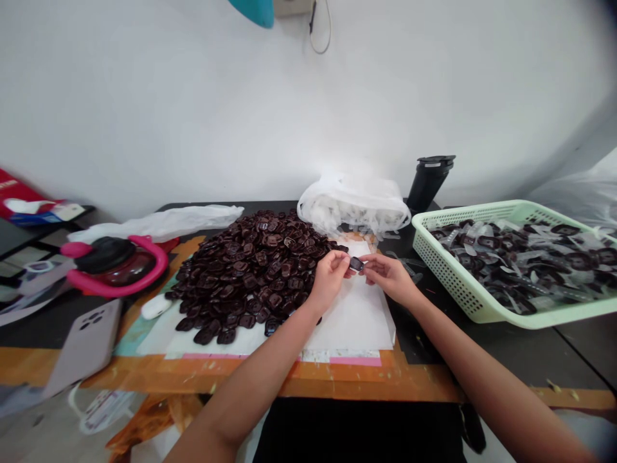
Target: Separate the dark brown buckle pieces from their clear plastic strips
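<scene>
A small dark piece (357,263) is up between the two hands, over the right half of the paper (361,318), near the middle of the table (424,350). The left hand (330,276) has thumb and fingers clamped on its left end. The right hand (389,275) has its fingertips drawn in at the right end; whether they grip the piece itself or something thin on it, I cannot tell.

Just left of the hands, a large heap (255,276) of like pieces covers most of the paper's left half and looks bare of film. At the table's right end, the green basket (448,275) holds many dark pieces with clear strips (530,263) on or among them. Judging by this, a good share is done, yet the heap is big and plenty is left; the piece in hand looks to be midway.

Behind the paper, toward the back edge, sits a white bag (354,202) with clear strips spilling forward, and right of it a black cup (430,183). Left of the heap are a white case (155,307) and a teapot (113,265); a phone (91,334) juts over the front edge at the left.
</scene>
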Demonstrator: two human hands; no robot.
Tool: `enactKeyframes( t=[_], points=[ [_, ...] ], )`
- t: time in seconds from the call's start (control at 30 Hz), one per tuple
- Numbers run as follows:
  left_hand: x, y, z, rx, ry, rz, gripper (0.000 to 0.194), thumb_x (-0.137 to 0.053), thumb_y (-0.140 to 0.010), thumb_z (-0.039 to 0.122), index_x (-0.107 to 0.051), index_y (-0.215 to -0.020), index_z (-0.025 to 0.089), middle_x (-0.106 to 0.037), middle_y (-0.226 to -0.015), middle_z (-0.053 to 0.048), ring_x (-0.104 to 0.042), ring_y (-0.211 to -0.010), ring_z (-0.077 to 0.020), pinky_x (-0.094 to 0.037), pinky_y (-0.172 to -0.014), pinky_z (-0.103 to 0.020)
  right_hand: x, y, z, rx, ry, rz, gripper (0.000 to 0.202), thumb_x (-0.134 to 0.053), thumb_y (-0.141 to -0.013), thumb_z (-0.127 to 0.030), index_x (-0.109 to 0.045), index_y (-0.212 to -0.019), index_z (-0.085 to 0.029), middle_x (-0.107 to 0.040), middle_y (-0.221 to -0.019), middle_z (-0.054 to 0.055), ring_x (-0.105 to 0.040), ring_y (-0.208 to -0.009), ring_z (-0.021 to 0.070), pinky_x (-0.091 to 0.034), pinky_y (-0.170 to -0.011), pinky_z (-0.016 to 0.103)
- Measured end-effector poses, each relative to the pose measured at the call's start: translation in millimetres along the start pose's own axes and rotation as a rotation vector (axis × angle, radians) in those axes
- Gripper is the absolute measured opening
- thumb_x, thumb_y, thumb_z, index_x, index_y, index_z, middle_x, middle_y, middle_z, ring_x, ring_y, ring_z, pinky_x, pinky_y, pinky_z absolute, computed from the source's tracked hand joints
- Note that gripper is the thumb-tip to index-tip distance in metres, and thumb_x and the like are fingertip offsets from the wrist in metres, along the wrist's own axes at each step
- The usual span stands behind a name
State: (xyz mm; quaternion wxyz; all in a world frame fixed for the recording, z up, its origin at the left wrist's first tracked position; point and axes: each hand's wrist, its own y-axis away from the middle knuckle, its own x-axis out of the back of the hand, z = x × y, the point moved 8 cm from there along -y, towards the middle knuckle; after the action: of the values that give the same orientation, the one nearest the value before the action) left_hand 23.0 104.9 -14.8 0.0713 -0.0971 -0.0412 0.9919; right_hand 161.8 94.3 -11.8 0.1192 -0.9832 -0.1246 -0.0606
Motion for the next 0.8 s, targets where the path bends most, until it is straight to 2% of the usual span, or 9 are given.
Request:
enactKeyframes(
  t=[0.2,0.47,0.8],
  points=[
    [0.1,0.5,0.1,0.015,0.010,0.004,0.023,-0.062,-0.081,0.037,-0.058,-0.091,0.016,-0.066,-0.076,-0.003,-0.063,-0.062,-0.0126,-0.050,-0.062,-0.025,4.0,-0.8,3.0,0.002,-0.047,0.026,0.033,-0.065,-0.080,-0.036,-0.062,-0.106,-0.016,-0.066,-0.079,0.005,-0.058,-0.059,0.0124,-0.051,-0.058,0.028],
    [-0.5,0.6,-0.1,0.030,0.000,0.001,0.027,-0.061,-0.081,0.040,-0.060,-0.093,0.016,-0.066,-0.082,-0.004,-0.063,-0.063,-0.0119,-0.049,-0.063,-0.024,5.5,-0.8,-1.7,0.013,-0.077,0.036,0.034,-0.066,-0.079,-0.040,-0.062,-0.104,-0.017,-0.065,-0.077,0.004,-0.057,-0.057,0.0121,-0.050,-0.056,0.028],
    [-0.3,0.1,-2.0,0.042,0.044,0.002,0.025,-0.057,-0.084,0.039,-0.060,-0.091,0.015,-0.066,-0.085,-0.005,-0.063,-0.063,-0.0116,-0.048,-0.061,-0.023,5.1,-0.8,-1.6,0.024,-0.097,0.039,0.031,-0.066,-0.080,-0.037,-0.062,-0.103,-0.017,-0.064,-0.077,0.004,-0.056,-0.058,0.0119,-0.049,-0.055,0.027]
  ],
)
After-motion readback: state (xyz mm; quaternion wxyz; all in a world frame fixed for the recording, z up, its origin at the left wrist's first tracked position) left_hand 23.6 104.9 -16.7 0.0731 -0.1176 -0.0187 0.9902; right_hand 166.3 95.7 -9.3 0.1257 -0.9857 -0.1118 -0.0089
